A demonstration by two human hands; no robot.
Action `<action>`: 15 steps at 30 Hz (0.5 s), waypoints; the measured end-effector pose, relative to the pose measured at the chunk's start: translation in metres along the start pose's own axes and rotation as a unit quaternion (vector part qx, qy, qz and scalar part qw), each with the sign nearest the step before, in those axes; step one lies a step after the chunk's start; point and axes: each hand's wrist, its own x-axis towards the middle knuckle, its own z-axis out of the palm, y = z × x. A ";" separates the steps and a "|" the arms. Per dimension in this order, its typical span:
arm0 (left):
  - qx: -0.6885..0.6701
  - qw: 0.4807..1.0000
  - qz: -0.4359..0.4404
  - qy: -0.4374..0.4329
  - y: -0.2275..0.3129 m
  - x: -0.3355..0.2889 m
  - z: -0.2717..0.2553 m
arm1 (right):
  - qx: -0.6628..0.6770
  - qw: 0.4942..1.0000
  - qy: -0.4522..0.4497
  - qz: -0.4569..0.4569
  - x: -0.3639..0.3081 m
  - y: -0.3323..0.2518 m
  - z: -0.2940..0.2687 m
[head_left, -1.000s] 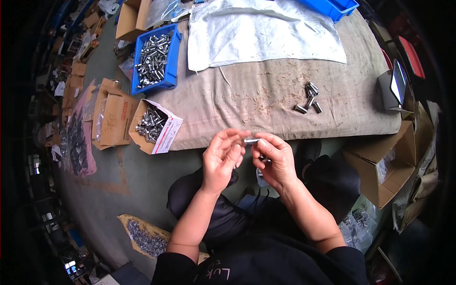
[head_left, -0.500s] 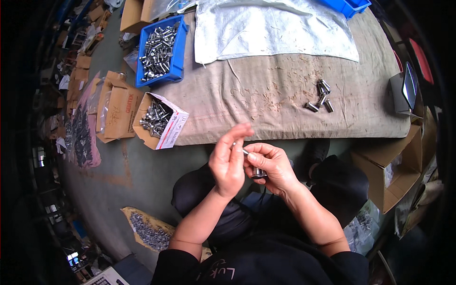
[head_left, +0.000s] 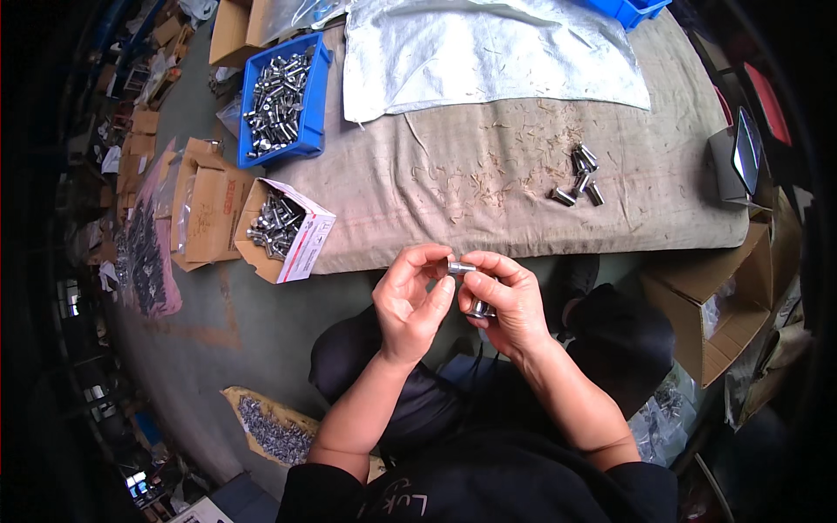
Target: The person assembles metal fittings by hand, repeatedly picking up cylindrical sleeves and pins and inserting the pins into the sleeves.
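Over my lap, just off the near edge of the table, both hands come together at a small shiny metal cylinder (head_left: 461, 268). My left hand (head_left: 410, 305) is curled, its thumb and fingertips closed at the left end of that cylinder. My right hand (head_left: 514, 305) pinches the other end between thumb and forefinger. A second shiny metal piece with a wide round end (head_left: 479, 309) is tucked in my right hand's lower fingers. Several similar metal cylinders (head_left: 581, 180) lie in a loose group on the cloth at the right.
A beige cloth (head_left: 384, 209) with scattered shavings covers the table, under a white sheet (head_left: 488, 61). At the left stand a blue bin (head_left: 319, 105) and an opened carton (head_left: 307, 248), both holding metal parts. A cardboard box (head_left: 680, 322) sits at the right.
My left fingers have curled in from a more upright, stretched pose to the metal cylinder's end. The cylinder now shows more fully between both hands' fingertips. The view has shifted slightly.
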 end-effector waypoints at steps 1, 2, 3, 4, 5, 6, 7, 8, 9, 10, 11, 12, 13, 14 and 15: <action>0.026 0.999 0.022 0.003 0.000 0.000 0.002 | 0.028 1.000 -0.013 0.002 0.000 0.000 -0.001; 0.088 0.994 0.058 -0.016 0.000 0.000 0.002 | 0.060 0.998 -0.014 0.023 0.000 0.000 -0.002; 0.147 0.984 0.092 -0.037 0.002 0.000 0.003 | 0.100 0.994 -0.024 0.042 0.001 0.000 -0.004; 0.193 0.971 0.129 -0.056 0.003 0.000 0.003 | 0.146 0.987 -0.042 0.059 0.001 0.001 -0.006; 0.237 0.951 0.182 -0.077 0.003 0.003 0.004 | 0.163 0.982 -0.060 0.075 0.003 0.001 -0.008; 0.238 0.950 0.186 -0.080 0.003 0.003 0.005 | 0.194 0.973 -0.080 0.097 0.004 0.002 -0.011; 0.234 0.951 0.187 -0.079 0.003 0.002 0.006 | 0.230 0.962 -0.082 0.120 0.005 0.004 -0.012; 0.230 0.952 0.184 -0.078 0.004 0.001 0.006 | 0.278 0.945 -0.090 0.145 0.006 0.006 -0.014; 0.197 0.969 0.141 -0.056 0.004 -0.002 0.006 | 0.290 0.938 -0.074 0.176 0.007 0.007 -0.016; 0.187 0.972 0.139 -0.046 0.003 -0.002 0.004 | 0.310 0.925 -0.069 0.208 0.008 0.008 -0.018; 0.159 0.981 0.111 -0.029 0.002 -0.001 0.003 | 0.330 0.918 -0.065 0.212 0.011 0.009 -0.019; 0.126 0.988 0.086 -0.005 0.000 0.000 0.001 | 0.358 0.905 -0.057 0.220 0.012 0.010 -0.020; 0.092 0.995 0.039 0.018 -0.003 0.000 0.000 | 0.365 0.902 -0.041 0.226 0.015 0.011 -0.021; 0.026 0.999 -0.003 0.046 -0.005 0.000 0.000 | 0.384 0.892 -0.051 0.232 0.018 0.012 -0.021; 0.010 0.998 -0.028 0.059 -0.007 0.000 -0.002 | 0.375 0.899 -0.031 0.225 0.020 0.013 -0.021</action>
